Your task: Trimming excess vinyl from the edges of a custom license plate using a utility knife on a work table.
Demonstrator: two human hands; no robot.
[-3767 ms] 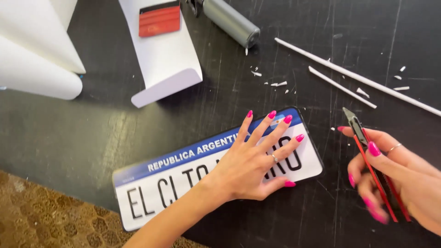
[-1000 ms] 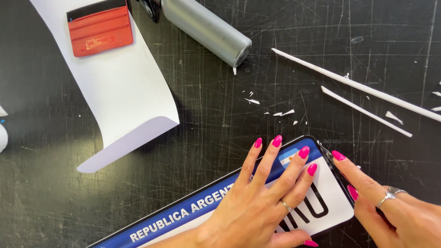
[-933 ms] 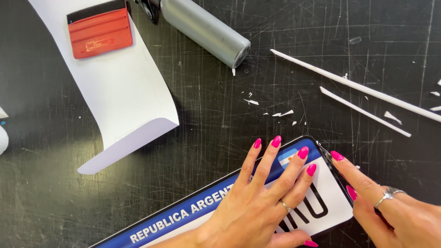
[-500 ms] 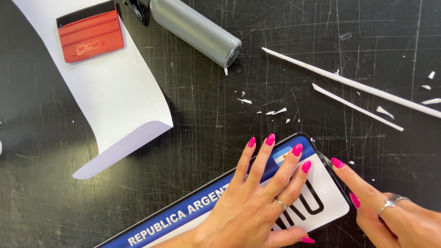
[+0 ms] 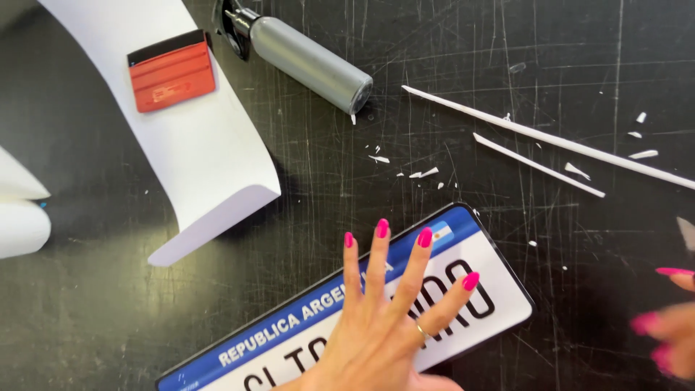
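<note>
My left hand (image 5: 376, 340) lies flat on the plate (image 5: 499, 304), fingers (image 5: 378, 253) spread wide and pressing it onto the tabletop (image 5: 108, 318); it grips nothing. The plate sits at a slant at the near edge of the view, white with a blue band along its top and a thin dark border, and its covering looks smooth where I can see it. My right hand (image 5: 670, 322) is off to the side, apart from the plate, blurred and half out of view; I cannot tell whether it carries anything.

Further out, small white scraps (image 5: 423, 174) and two long thin white strips (image 5: 539, 165) lie scattered, so I judge the edge trimming mostly done, with the tidying of offcuts left. Beyond them rest a grey cylindrical tool (image 5: 308, 61) and a curled white backing sheet (image 5: 210, 159) with a red squeegee (image 5: 171, 71) on it, both untouched.
</note>
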